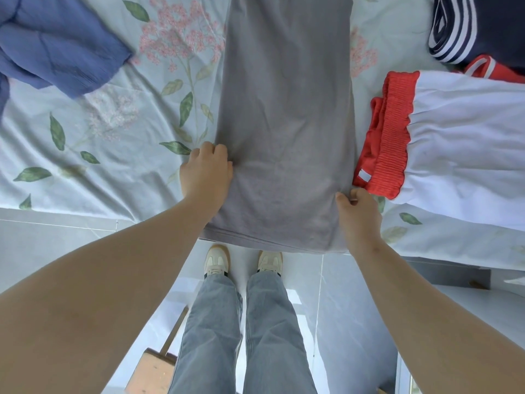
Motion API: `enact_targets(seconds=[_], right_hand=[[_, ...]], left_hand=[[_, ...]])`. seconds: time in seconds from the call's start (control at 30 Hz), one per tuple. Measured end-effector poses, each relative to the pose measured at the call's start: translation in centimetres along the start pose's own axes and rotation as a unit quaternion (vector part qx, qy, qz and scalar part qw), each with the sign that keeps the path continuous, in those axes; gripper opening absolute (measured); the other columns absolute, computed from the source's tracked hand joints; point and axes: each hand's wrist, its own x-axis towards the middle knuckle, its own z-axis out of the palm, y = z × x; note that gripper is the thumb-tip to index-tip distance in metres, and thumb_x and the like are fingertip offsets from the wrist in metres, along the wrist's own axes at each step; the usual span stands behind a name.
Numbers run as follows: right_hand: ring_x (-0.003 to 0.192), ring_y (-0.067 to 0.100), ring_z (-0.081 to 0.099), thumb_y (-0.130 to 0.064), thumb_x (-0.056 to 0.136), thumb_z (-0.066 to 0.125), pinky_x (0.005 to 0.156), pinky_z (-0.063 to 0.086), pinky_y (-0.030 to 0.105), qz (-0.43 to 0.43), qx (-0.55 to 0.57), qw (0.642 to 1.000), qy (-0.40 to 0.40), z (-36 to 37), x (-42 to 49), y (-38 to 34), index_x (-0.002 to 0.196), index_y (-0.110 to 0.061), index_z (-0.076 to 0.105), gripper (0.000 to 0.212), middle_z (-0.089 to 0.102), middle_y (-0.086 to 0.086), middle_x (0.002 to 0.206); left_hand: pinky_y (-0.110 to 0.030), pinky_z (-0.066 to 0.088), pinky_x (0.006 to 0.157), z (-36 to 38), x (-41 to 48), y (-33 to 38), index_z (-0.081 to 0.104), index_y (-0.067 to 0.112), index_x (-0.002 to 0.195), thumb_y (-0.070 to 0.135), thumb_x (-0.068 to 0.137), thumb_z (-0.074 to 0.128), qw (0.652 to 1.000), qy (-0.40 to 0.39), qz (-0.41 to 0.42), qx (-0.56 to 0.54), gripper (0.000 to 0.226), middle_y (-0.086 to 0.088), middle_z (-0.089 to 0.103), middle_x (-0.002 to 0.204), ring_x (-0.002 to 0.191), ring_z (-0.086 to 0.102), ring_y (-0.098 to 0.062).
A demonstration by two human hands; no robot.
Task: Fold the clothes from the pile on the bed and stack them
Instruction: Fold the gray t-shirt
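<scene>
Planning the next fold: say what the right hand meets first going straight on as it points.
Probably just more of the grey garment, whose edge the right hand pinches; its line runs forward and slightly left over that cloth. The red waistband lies just right, likely missed.

I counted five pieces on the one bed [113,166]: one grey garment [284,123], one blue garment [56,44], one navy striped garment [483,24], one white garment [468,143] with a red waistband, and one red garment [505,73]. I saw two hands, the left hand [206,172] and the right hand [359,214], and two shoes: the left shoe [216,261] and the right shoe [270,263].
</scene>
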Motion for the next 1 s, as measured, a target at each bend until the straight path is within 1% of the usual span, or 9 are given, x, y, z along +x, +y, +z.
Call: enact_targets(seconds=[0.2, 0.3, 0.4, 0.53, 0.67, 0.73, 0.8, 0.9, 1.0], right_hand=[[0.060, 0.006, 0.040, -0.020, 0.095, 0.048, 0.055, 0.028, 0.028, 0.000, 0.032, 0.999, 0.014, 0.0, 0.5, 0.3, 0.072, -0.018, 0.044, 0.023, 0.044, -0.008, 0.065], [0.057, 0.006, 0.039, -0.018, 0.097, 0.046, 0.050, 0.031, 0.014, -0.041, 0.043, 0.998, 0.026, 0.2, 0.6, 0.0, 0.076, -0.014, 0.044, 0.022, 0.042, -0.007, 0.063], [0.059, 0.009, 0.039, -0.017, 0.097, 0.047, 0.052, 0.025, 0.024, -0.060, 0.045, 0.996, 0.048, 0.5, 0.9, -0.5, 0.081, -0.011, 0.046, 0.017, 0.042, -0.007, 0.062], [0.068, 0.015, 0.045, -0.030, 0.091, 0.057, 0.065, 0.030, 0.027, -0.032, 0.046, 0.998, -0.009, 0.8, 0.1, 0.2, 0.091, -0.015, 0.047, 0.017, 0.048, -0.007, 0.072], [0.074, 0.022, 0.047, -0.027, 0.092, 0.056, 0.062, 0.030, 0.025, -0.027, -0.029, 0.999, -0.007, 0.3, -0.8, 1.6, 0.081, -0.010, 0.049, 0.021, 0.048, -0.006, 0.068], [0.067, 0.019, 0.043, -0.025, 0.093, 0.055, 0.055, 0.022, 0.026, -0.062, -0.003, 0.997, 0.050, 0.0, -0.6, 1.5, 0.077, -0.010, 0.048, 0.023, 0.045, -0.007, 0.065], [0.072, 0.022, 0.042, -0.022, 0.092, 0.057, 0.060, 0.023, 0.025, -0.087, 0.013, 0.992, 0.087, -0.1, -0.4, 1.2, 0.078, -0.007, 0.049, 0.022, 0.046, 0.002, 0.076], [0.085, 0.017, 0.041, -0.020, 0.085, 0.068, 0.073, 0.028, 0.019, -0.026, 0.026, 0.997, 0.071, 0.3, -1.1, 0.9, 0.096, -0.006, 0.051, 0.024, 0.045, 0.007, 0.099], [0.087, 0.020, 0.051, -0.022, 0.083, 0.070, 0.076, 0.037, 0.026, 0.071, 0.082, 0.994, -0.028, 0.3, -1.9, 0.8, 0.108, -0.005, 0.052, 0.035, 0.054, 0.004, 0.099]], left_hand=[[-0.036, 0.036, 0.063, -0.7, 0.0, -0.8, 0.056, 0.006, 0.097, 0.019, 0.095, 0.043, 0.990, 0.013, -0.054, -0.130, 0.019, -0.013, 0.052, 0.103, 0.085, 0.050, -0.032], [-0.034, 0.034, 0.065, -0.5, -0.4, -1.4, 0.056, 0.006, 0.098, 0.019, 0.095, 0.044, 0.977, 0.044, -0.099, -0.182, 0.018, -0.013, 0.051, 0.105, 0.078, 0.044, -0.025], [-0.033, 0.035, 0.074, 0.2, -0.4, -1.4, 0.054, 0.007, 0.106, 0.022, 0.097, 0.044, 0.961, 0.019, -0.154, -0.230, 0.021, -0.014, 0.050, 0.114, 0.087, 0.047, -0.027], [-0.031, 0.035, 0.075, 0.9, -1.6, -0.7, 0.041, 0.008, 0.120, 0.044, 0.086, 0.062, 0.933, -0.036, -0.192, -0.302, 0.054, -0.001, 0.044, 0.110, 0.090, 0.044, -0.019], [-0.033, 0.039, 0.067, 2.2, -3.1, -1.9, 0.047, 0.010, 0.096, 0.037, 0.086, 0.064, 0.938, -0.110, -0.174, -0.280, 0.033, 0.002, 0.052, 0.082, 0.083, 0.052, -0.026], [-0.033, 0.041, 0.064, 2.5, -3.7, -2.5, 0.052, 0.012, 0.085, 0.036, 0.087, 0.062, 0.908, -0.088, -0.202, -0.357, 0.027, -0.001, 0.056, 0.078, 0.081, 0.055, -0.027], [-0.031, 0.041, 0.060, 2.7, -4.3, -2.2, 0.052, 0.016, 0.078, 0.037, 0.087, 0.062, 0.879, -0.060, -0.230, -0.414, 0.025, -0.001, 0.058, 0.078, 0.079, 0.056, -0.026], [-0.031, 0.048, 0.070, 2.5, -5.0, -2.0, 0.054, 0.018, 0.095, 0.039, 0.082, 0.069, 0.870, -0.103, -0.217, -0.431, 0.029, 0.004, 0.062, 0.089, 0.084, 0.058, -0.018], [-0.034, 0.051, 0.083, 1.3, -5.1, -2.5, 0.057, 0.018, 0.109, 0.031, 0.080, 0.074, 0.845, -0.159, -0.217, -0.462, 0.036, 0.003, 0.065, 0.099, 0.092, 0.061, -0.017]])
